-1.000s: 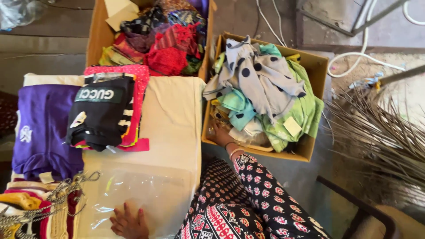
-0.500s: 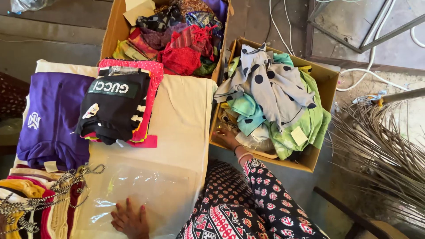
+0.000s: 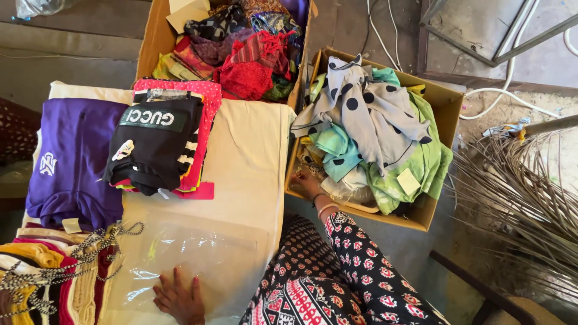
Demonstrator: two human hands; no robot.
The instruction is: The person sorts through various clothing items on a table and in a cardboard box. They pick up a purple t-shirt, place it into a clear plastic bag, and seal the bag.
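Note:
My left hand [image 3: 178, 297] lies flat with fingers apart on a clear plastic bag [image 3: 198, 253] spread over the cream cloth [image 3: 247, 162] on the low table. My right hand [image 3: 308, 184], bangles on its wrist, reaches into the near left corner of a cardboard box [image 3: 442, 99] on the floor. Its fingers are partly buried among the clothes there. The heap holds a grey polka-dot garment [image 3: 373, 111], teal pieces and a light green one [image 3: 430, 162]. My patterned sleeve and lap [image 3: 349, 271] fill the bottom centre.
A black folded garment with white lettering [image 3: 153, 144] tops a pink stack. A purple shirt [image 3: 72, 159] lies to its left. Folded clothes with metal chains [image 3: 54, 271] sit at the bottom left. A second box of colourful clothes [image 3: 241, 48] stands behind. Dry fronds [image 3: 524, 198] and cables lie right.
The head view has shifted a little, so everything sits further right in the picture. Both hands hold the same places on the plastic bag and in the box.

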